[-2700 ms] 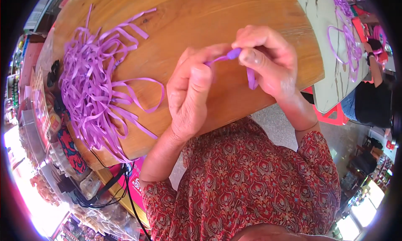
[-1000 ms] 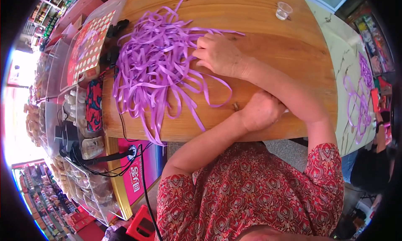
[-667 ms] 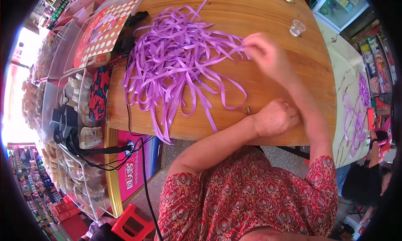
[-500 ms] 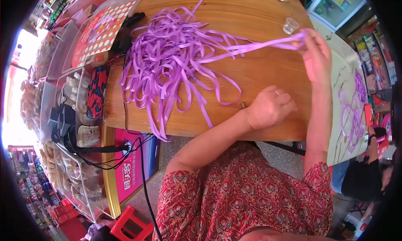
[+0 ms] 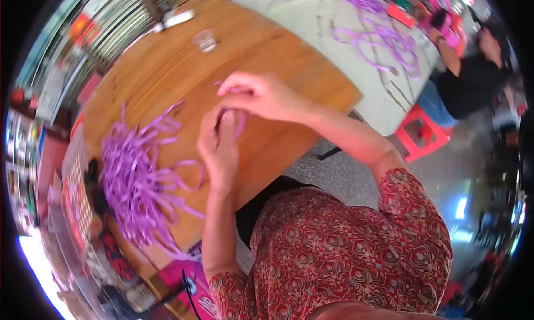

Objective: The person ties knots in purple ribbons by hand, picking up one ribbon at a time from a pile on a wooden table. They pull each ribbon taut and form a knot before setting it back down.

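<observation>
A large tangled heap of purple ribbon [image 5: 136,183] lies on the left of the wooden table, its loose loops and ends spreading toward my hands. My left hand [image 5: 219,144], thumb up, is closed around a short stretch of ribbon [image 5: 240,123] that shows between thumb and palm. Just above and touching it, my right hand [image 5: 261,96] has its fingers curled, with bits of purple showing at their tips. Blur and the overlapping hands hide how the ribbon runs between them.
A small clear cup [image 5: 205,40] stands on the far part of the wooden table [image 5: 272,47]. More purple ribbon [image 5: 384,42] lies on a pale marbled table [image 5: 311,14], where a person in black [image 5: 473,78] sits on a red stool [image 5: 420,133]. Clear bins line the left edge.
My view has turned to the right. My right hand, which held ribbon stretched out from the heap, has come in to meet my left hand, which now holds ribbon too.
</observation>
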Demonstrator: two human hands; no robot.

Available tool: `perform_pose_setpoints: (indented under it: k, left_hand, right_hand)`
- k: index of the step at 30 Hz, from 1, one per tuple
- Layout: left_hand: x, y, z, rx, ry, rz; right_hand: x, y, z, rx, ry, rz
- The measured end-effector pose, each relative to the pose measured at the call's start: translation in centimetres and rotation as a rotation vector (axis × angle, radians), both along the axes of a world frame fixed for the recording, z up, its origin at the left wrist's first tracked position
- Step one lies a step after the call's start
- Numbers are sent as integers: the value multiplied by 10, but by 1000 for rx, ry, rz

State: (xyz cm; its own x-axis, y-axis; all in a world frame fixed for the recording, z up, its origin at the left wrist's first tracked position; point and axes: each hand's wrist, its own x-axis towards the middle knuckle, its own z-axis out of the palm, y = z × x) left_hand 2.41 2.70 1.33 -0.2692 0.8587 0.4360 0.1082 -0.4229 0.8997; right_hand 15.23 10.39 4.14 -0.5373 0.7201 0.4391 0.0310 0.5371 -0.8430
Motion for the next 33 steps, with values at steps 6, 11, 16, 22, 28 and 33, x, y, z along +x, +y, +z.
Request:
perform_pose_setpoints:
  k: [6,11,16,22,28,33]
  left_hand:
    - [-29,-4,5,84,461,233]
    - [-81,-5,9,68,551,341]
    - [-87,0,16,92,1264,791]
    - [-17,15,1,155,366,222]
    - [-21,12,10,-381,89,-70]
    - [-46,21,13,242,1228,510]
  right_hand:
    - [16,10,-3,14,-135,16]
    - [36,26,-8,96,-105,29]
    - [34,31,-26,222,-112,-15]
    - [2,7,-11,280,-40,97]
    - [37,23,-10,473,-193,-11]
    - [42,24,-20,378,-183,-26]
